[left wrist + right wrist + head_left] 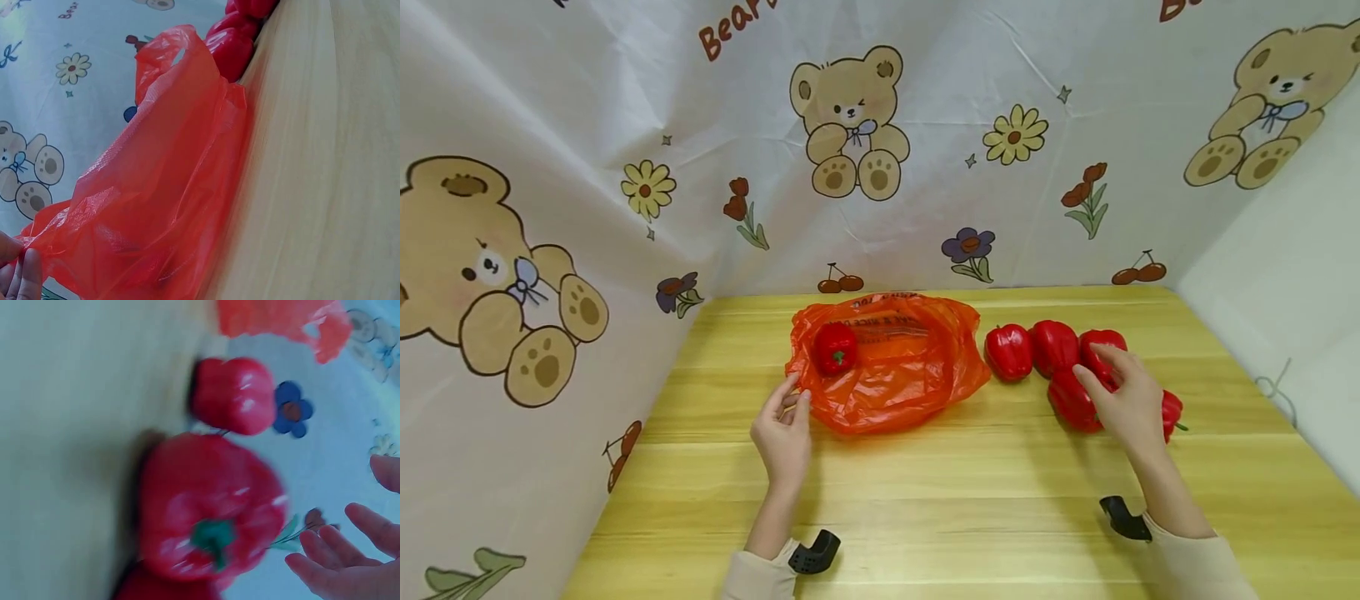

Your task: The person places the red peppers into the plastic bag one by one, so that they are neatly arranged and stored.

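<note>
Head & wrist cams: L hand pinches orange bag, prob. to steady it; R hand spread, empty, nr peppers.

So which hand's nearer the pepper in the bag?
Left. The left hand pinches the edge of the orange bag, close to that pepper; the right hand is at the loose peppers, well off to the right.

Our left hand pinches between thumb and fingers; our right hand extends forward, thumb and fingers parted.
</note>
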Demonstrator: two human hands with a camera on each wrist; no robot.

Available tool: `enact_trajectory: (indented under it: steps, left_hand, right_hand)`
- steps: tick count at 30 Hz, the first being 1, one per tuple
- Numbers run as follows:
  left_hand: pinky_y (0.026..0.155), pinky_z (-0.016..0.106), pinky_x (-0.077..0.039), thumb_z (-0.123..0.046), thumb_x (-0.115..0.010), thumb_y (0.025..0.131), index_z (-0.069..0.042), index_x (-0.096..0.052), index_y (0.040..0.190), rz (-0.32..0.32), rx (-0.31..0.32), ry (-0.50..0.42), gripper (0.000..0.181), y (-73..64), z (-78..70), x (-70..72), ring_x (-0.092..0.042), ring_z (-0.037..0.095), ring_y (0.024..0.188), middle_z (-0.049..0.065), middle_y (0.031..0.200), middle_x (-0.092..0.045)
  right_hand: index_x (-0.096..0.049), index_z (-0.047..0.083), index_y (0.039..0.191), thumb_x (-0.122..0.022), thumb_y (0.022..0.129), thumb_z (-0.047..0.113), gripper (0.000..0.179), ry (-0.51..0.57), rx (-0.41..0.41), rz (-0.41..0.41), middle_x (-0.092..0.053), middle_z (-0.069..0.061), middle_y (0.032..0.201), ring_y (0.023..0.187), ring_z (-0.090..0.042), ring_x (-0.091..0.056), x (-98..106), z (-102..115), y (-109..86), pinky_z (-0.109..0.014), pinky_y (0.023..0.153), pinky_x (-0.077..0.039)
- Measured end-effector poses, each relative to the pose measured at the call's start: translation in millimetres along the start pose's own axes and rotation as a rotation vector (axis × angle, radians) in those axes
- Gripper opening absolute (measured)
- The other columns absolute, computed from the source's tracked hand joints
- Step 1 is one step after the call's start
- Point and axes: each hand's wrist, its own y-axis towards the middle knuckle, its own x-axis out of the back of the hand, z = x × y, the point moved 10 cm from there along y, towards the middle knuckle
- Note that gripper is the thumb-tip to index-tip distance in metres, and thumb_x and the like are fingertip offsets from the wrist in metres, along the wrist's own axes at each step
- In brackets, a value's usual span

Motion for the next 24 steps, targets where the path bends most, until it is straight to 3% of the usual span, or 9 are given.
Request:
enact_trajectory:
  steps: [3, 6, 10, 16, 24]
  left_hand:
    - [0.066, 0.009, -0.051, 0.000, -0.070, 0.087, -0.002, -0.072, 0.114, -0.003, -0.004, 0.005, 0.027, 0.5, -0.6, 0.9, -0.061, 0.002, 0.080, 0.020, 0.102, -0.072]
    - [0.068, 0.010, -0.052, 0.001, -0.070, 0.087, -0.002, -0.072, 0.114, -0.003, 0.002, 0.006, 0.027, 0.2, 0.2, 0.8, -0.062, 0.005, 0.081, 0.020, 0.103, -0.072]
    - [0.070, 0.011, -0.053, 0.002, -0.070, 0.087, -0.001, -0.072, 0.115, 0.004, 0.013, -0.002, 0.028, -0.7, 1.6, -0.5, -0.063, 0.007, 0.081, 0.020, 0.104, -0.072]
    - [0.071, 0.011, -0.053, 0.001, -0.069, 0.087, -0.002, -0.072, 0.116, 0.008, 0.014, 0.009, 0.029, -0.9, 3.6, -1.1, -0.061, 0.002, 0.082, 0.018, 0.108, -0.072]
    - [0.070, 0.010, -0.052, 0.000, -0.070, 0.087, -0.002, -0.071, 0.116, 0.006, 0.014, 0.014, 0.028, -0.6, 3.4, -0.5, -0.062, 0.002, 0.083, 0.018, 0.111, -0.071]
  right_hand:
    - [-0.058, -0.002, 0.132, -0.064, 0.095, 0.026, 0.046, -0.031, -0.021, 0.009, -0.056, -0.027, 0.126, 0.109, -0.043, -0.052, -2, -16, -2.1, -0.031, 0.078, -0.042]
    - [-0.057, -0.003, 0.132, -0.063, 0.095, 0.025, 0.046, -0.044, -0.031, 0.031, -0.054, -0.030, 0.127, 0.110, -0.045, -0.050, -7, -24, -4.4, -0.046, 0.084, -0.046]
    - [-0.057, -0.004, 0.131, -0.063, 0.095, 0.023, 0.045, -0.048, -0.042, 0.045, -0.053, -0.032, 0.131, 0.118, -0.049, -0.047, -13, -29, -8.8, -0.063, 0.095, -0.040]
    - [-0.060, -0.003, 0.128, -0.065, 0.094, 0.024, 0.044, -0.053, -0.027, 0.066, -0.055, -0.030, 0.130, 0.115, -0.047, -0.050, -20, -31, -15.3, -0.058, 0.091, -0.044]
    - [-0.053, -0.002, 0.136, -0.061, 0.095, 0.041, 0.060, -0.070, -0.072, 0.217, -0.049, -0.032, 0.137, 0.122, -0.049, -0.045, -34, -37, -21.0, -0.065, 0.093, -0.041]
